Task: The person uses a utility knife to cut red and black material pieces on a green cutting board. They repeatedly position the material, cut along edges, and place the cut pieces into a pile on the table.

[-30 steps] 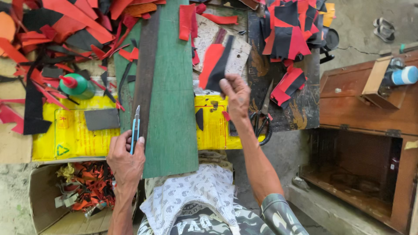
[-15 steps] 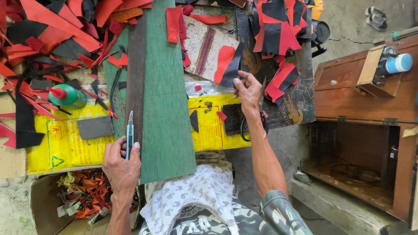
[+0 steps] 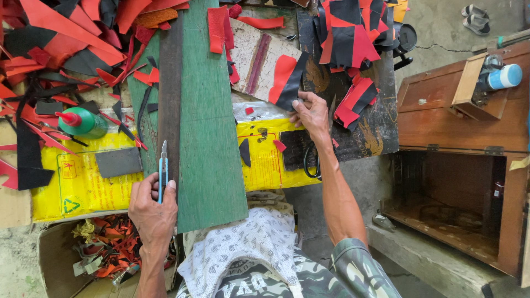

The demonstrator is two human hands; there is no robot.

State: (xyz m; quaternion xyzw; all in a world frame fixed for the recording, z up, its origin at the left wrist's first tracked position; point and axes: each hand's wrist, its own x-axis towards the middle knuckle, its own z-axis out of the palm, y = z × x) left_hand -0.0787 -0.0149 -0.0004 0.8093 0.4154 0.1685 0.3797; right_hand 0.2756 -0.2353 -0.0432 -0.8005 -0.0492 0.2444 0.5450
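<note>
In the head view, the left hand is at the lower left of the frame. Its grip is closed around a blue utility knife, and the blade points up along a dark strip that lies on the long green board. The knife and this hand are almost at the same place as 1 second ago, at the lower end of the strip.

The right hand is what has changed. A moment ago it was lower, near the yellow sheet; now it is stretched further up, in the middle of the frame, and its fingers pinch the lower edge of a red and black piece that rests on a pale worn board. So this grip is closed on the piece, and I judge that the person is picking the next piece while the knife waits.

Black scissors lie just below the right wrist. At the left a green glue bottle with a red tip lies on the tabletop among many red and black scraps. At the right stands a brown wooden cabinet.
</note>
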